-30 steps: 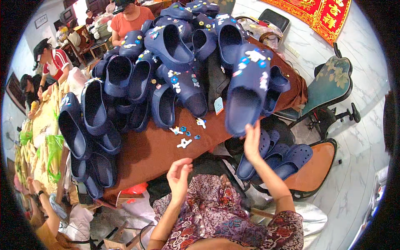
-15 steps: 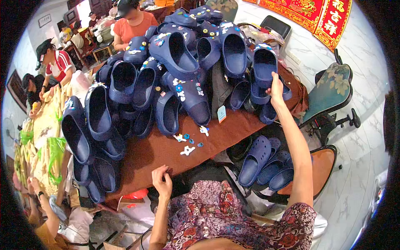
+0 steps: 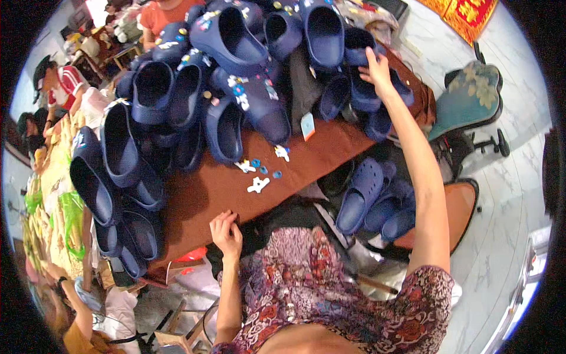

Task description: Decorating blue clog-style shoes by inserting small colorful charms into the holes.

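On the right end of a heap of navy clogs, my right hand (image 3: 379,72) reaches out with its fingers apart, at the lower edge of a clog (image 3: 358,40). Whether the fingertips touch it, I cannot tell. My left hand (image 3: 226,234) lies at the front edge of the brown-covered table (image 3: 203,197), fingers loosely bent and nothing visible in them. Beyond that hand are a white star-like charm (image 3: 257,185), small blue pieces (image 3: 277,174) and a white charm (image 3: 282,153). A clog (image 3: 266,112) with charms stuck on it lies in mid-heap, near a pale blue tag (image 3: 307,126).
More navy clogs (image 3: 357,194) rest on an orange-seated chair (image 3: 463,206) below the table's right side. A green-backed swivel chair (image 3: 470,103) stands at the right. Left of the heap, a person in a red and white top (image 3: 66,88) is beside pale stalks (image 3: 59,177).
My right hand has loosened from the clog's edge and its fingers have spread. The heap and table sit higher and further left in view. My left hand stays by the table edge.
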`<state>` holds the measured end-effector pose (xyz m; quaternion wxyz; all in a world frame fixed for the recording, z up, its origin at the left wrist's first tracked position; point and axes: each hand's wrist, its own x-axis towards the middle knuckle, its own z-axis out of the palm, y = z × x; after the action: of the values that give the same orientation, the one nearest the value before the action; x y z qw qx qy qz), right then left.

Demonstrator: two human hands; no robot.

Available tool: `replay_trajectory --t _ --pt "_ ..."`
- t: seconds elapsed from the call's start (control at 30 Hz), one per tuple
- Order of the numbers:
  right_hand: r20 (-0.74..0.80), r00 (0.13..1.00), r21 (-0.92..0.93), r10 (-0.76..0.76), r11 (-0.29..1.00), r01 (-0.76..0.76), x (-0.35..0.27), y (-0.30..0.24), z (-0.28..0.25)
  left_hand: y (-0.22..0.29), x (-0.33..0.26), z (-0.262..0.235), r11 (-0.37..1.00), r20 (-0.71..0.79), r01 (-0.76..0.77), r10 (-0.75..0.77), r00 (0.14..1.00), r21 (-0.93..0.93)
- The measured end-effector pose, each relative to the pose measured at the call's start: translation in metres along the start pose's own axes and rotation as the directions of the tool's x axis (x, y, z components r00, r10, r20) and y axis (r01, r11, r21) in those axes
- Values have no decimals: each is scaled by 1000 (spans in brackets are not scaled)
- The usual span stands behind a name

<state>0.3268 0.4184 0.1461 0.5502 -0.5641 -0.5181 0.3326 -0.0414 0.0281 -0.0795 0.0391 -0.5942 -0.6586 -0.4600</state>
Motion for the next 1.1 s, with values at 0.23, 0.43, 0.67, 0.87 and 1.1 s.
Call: replay_trajectory --t 0.23,0.43,0.67,0.87,1.1 --pt "-168 971 -175 -168 975 138 -3 24 -18 1 5 4 999 14 -36 36 999 23" --pt "228 848 -349 -478 773 529 -135 43 -23 -1 0 -3 999 23 1 -2 1000 35" --pt "463 760 -878 455 119 464 -262 163 -77 -2 1 -1 1000 8 -17 17 1000 11" --pt "529 825 -833 196 -65 550 -264 208 -93 -4 1 1 1000 -24 6 -6 1000 -11" --pt "511 820 -836 257 -74 544 -256 120 -86 -5 3 0 1000 -32 -7 7 999 -18"
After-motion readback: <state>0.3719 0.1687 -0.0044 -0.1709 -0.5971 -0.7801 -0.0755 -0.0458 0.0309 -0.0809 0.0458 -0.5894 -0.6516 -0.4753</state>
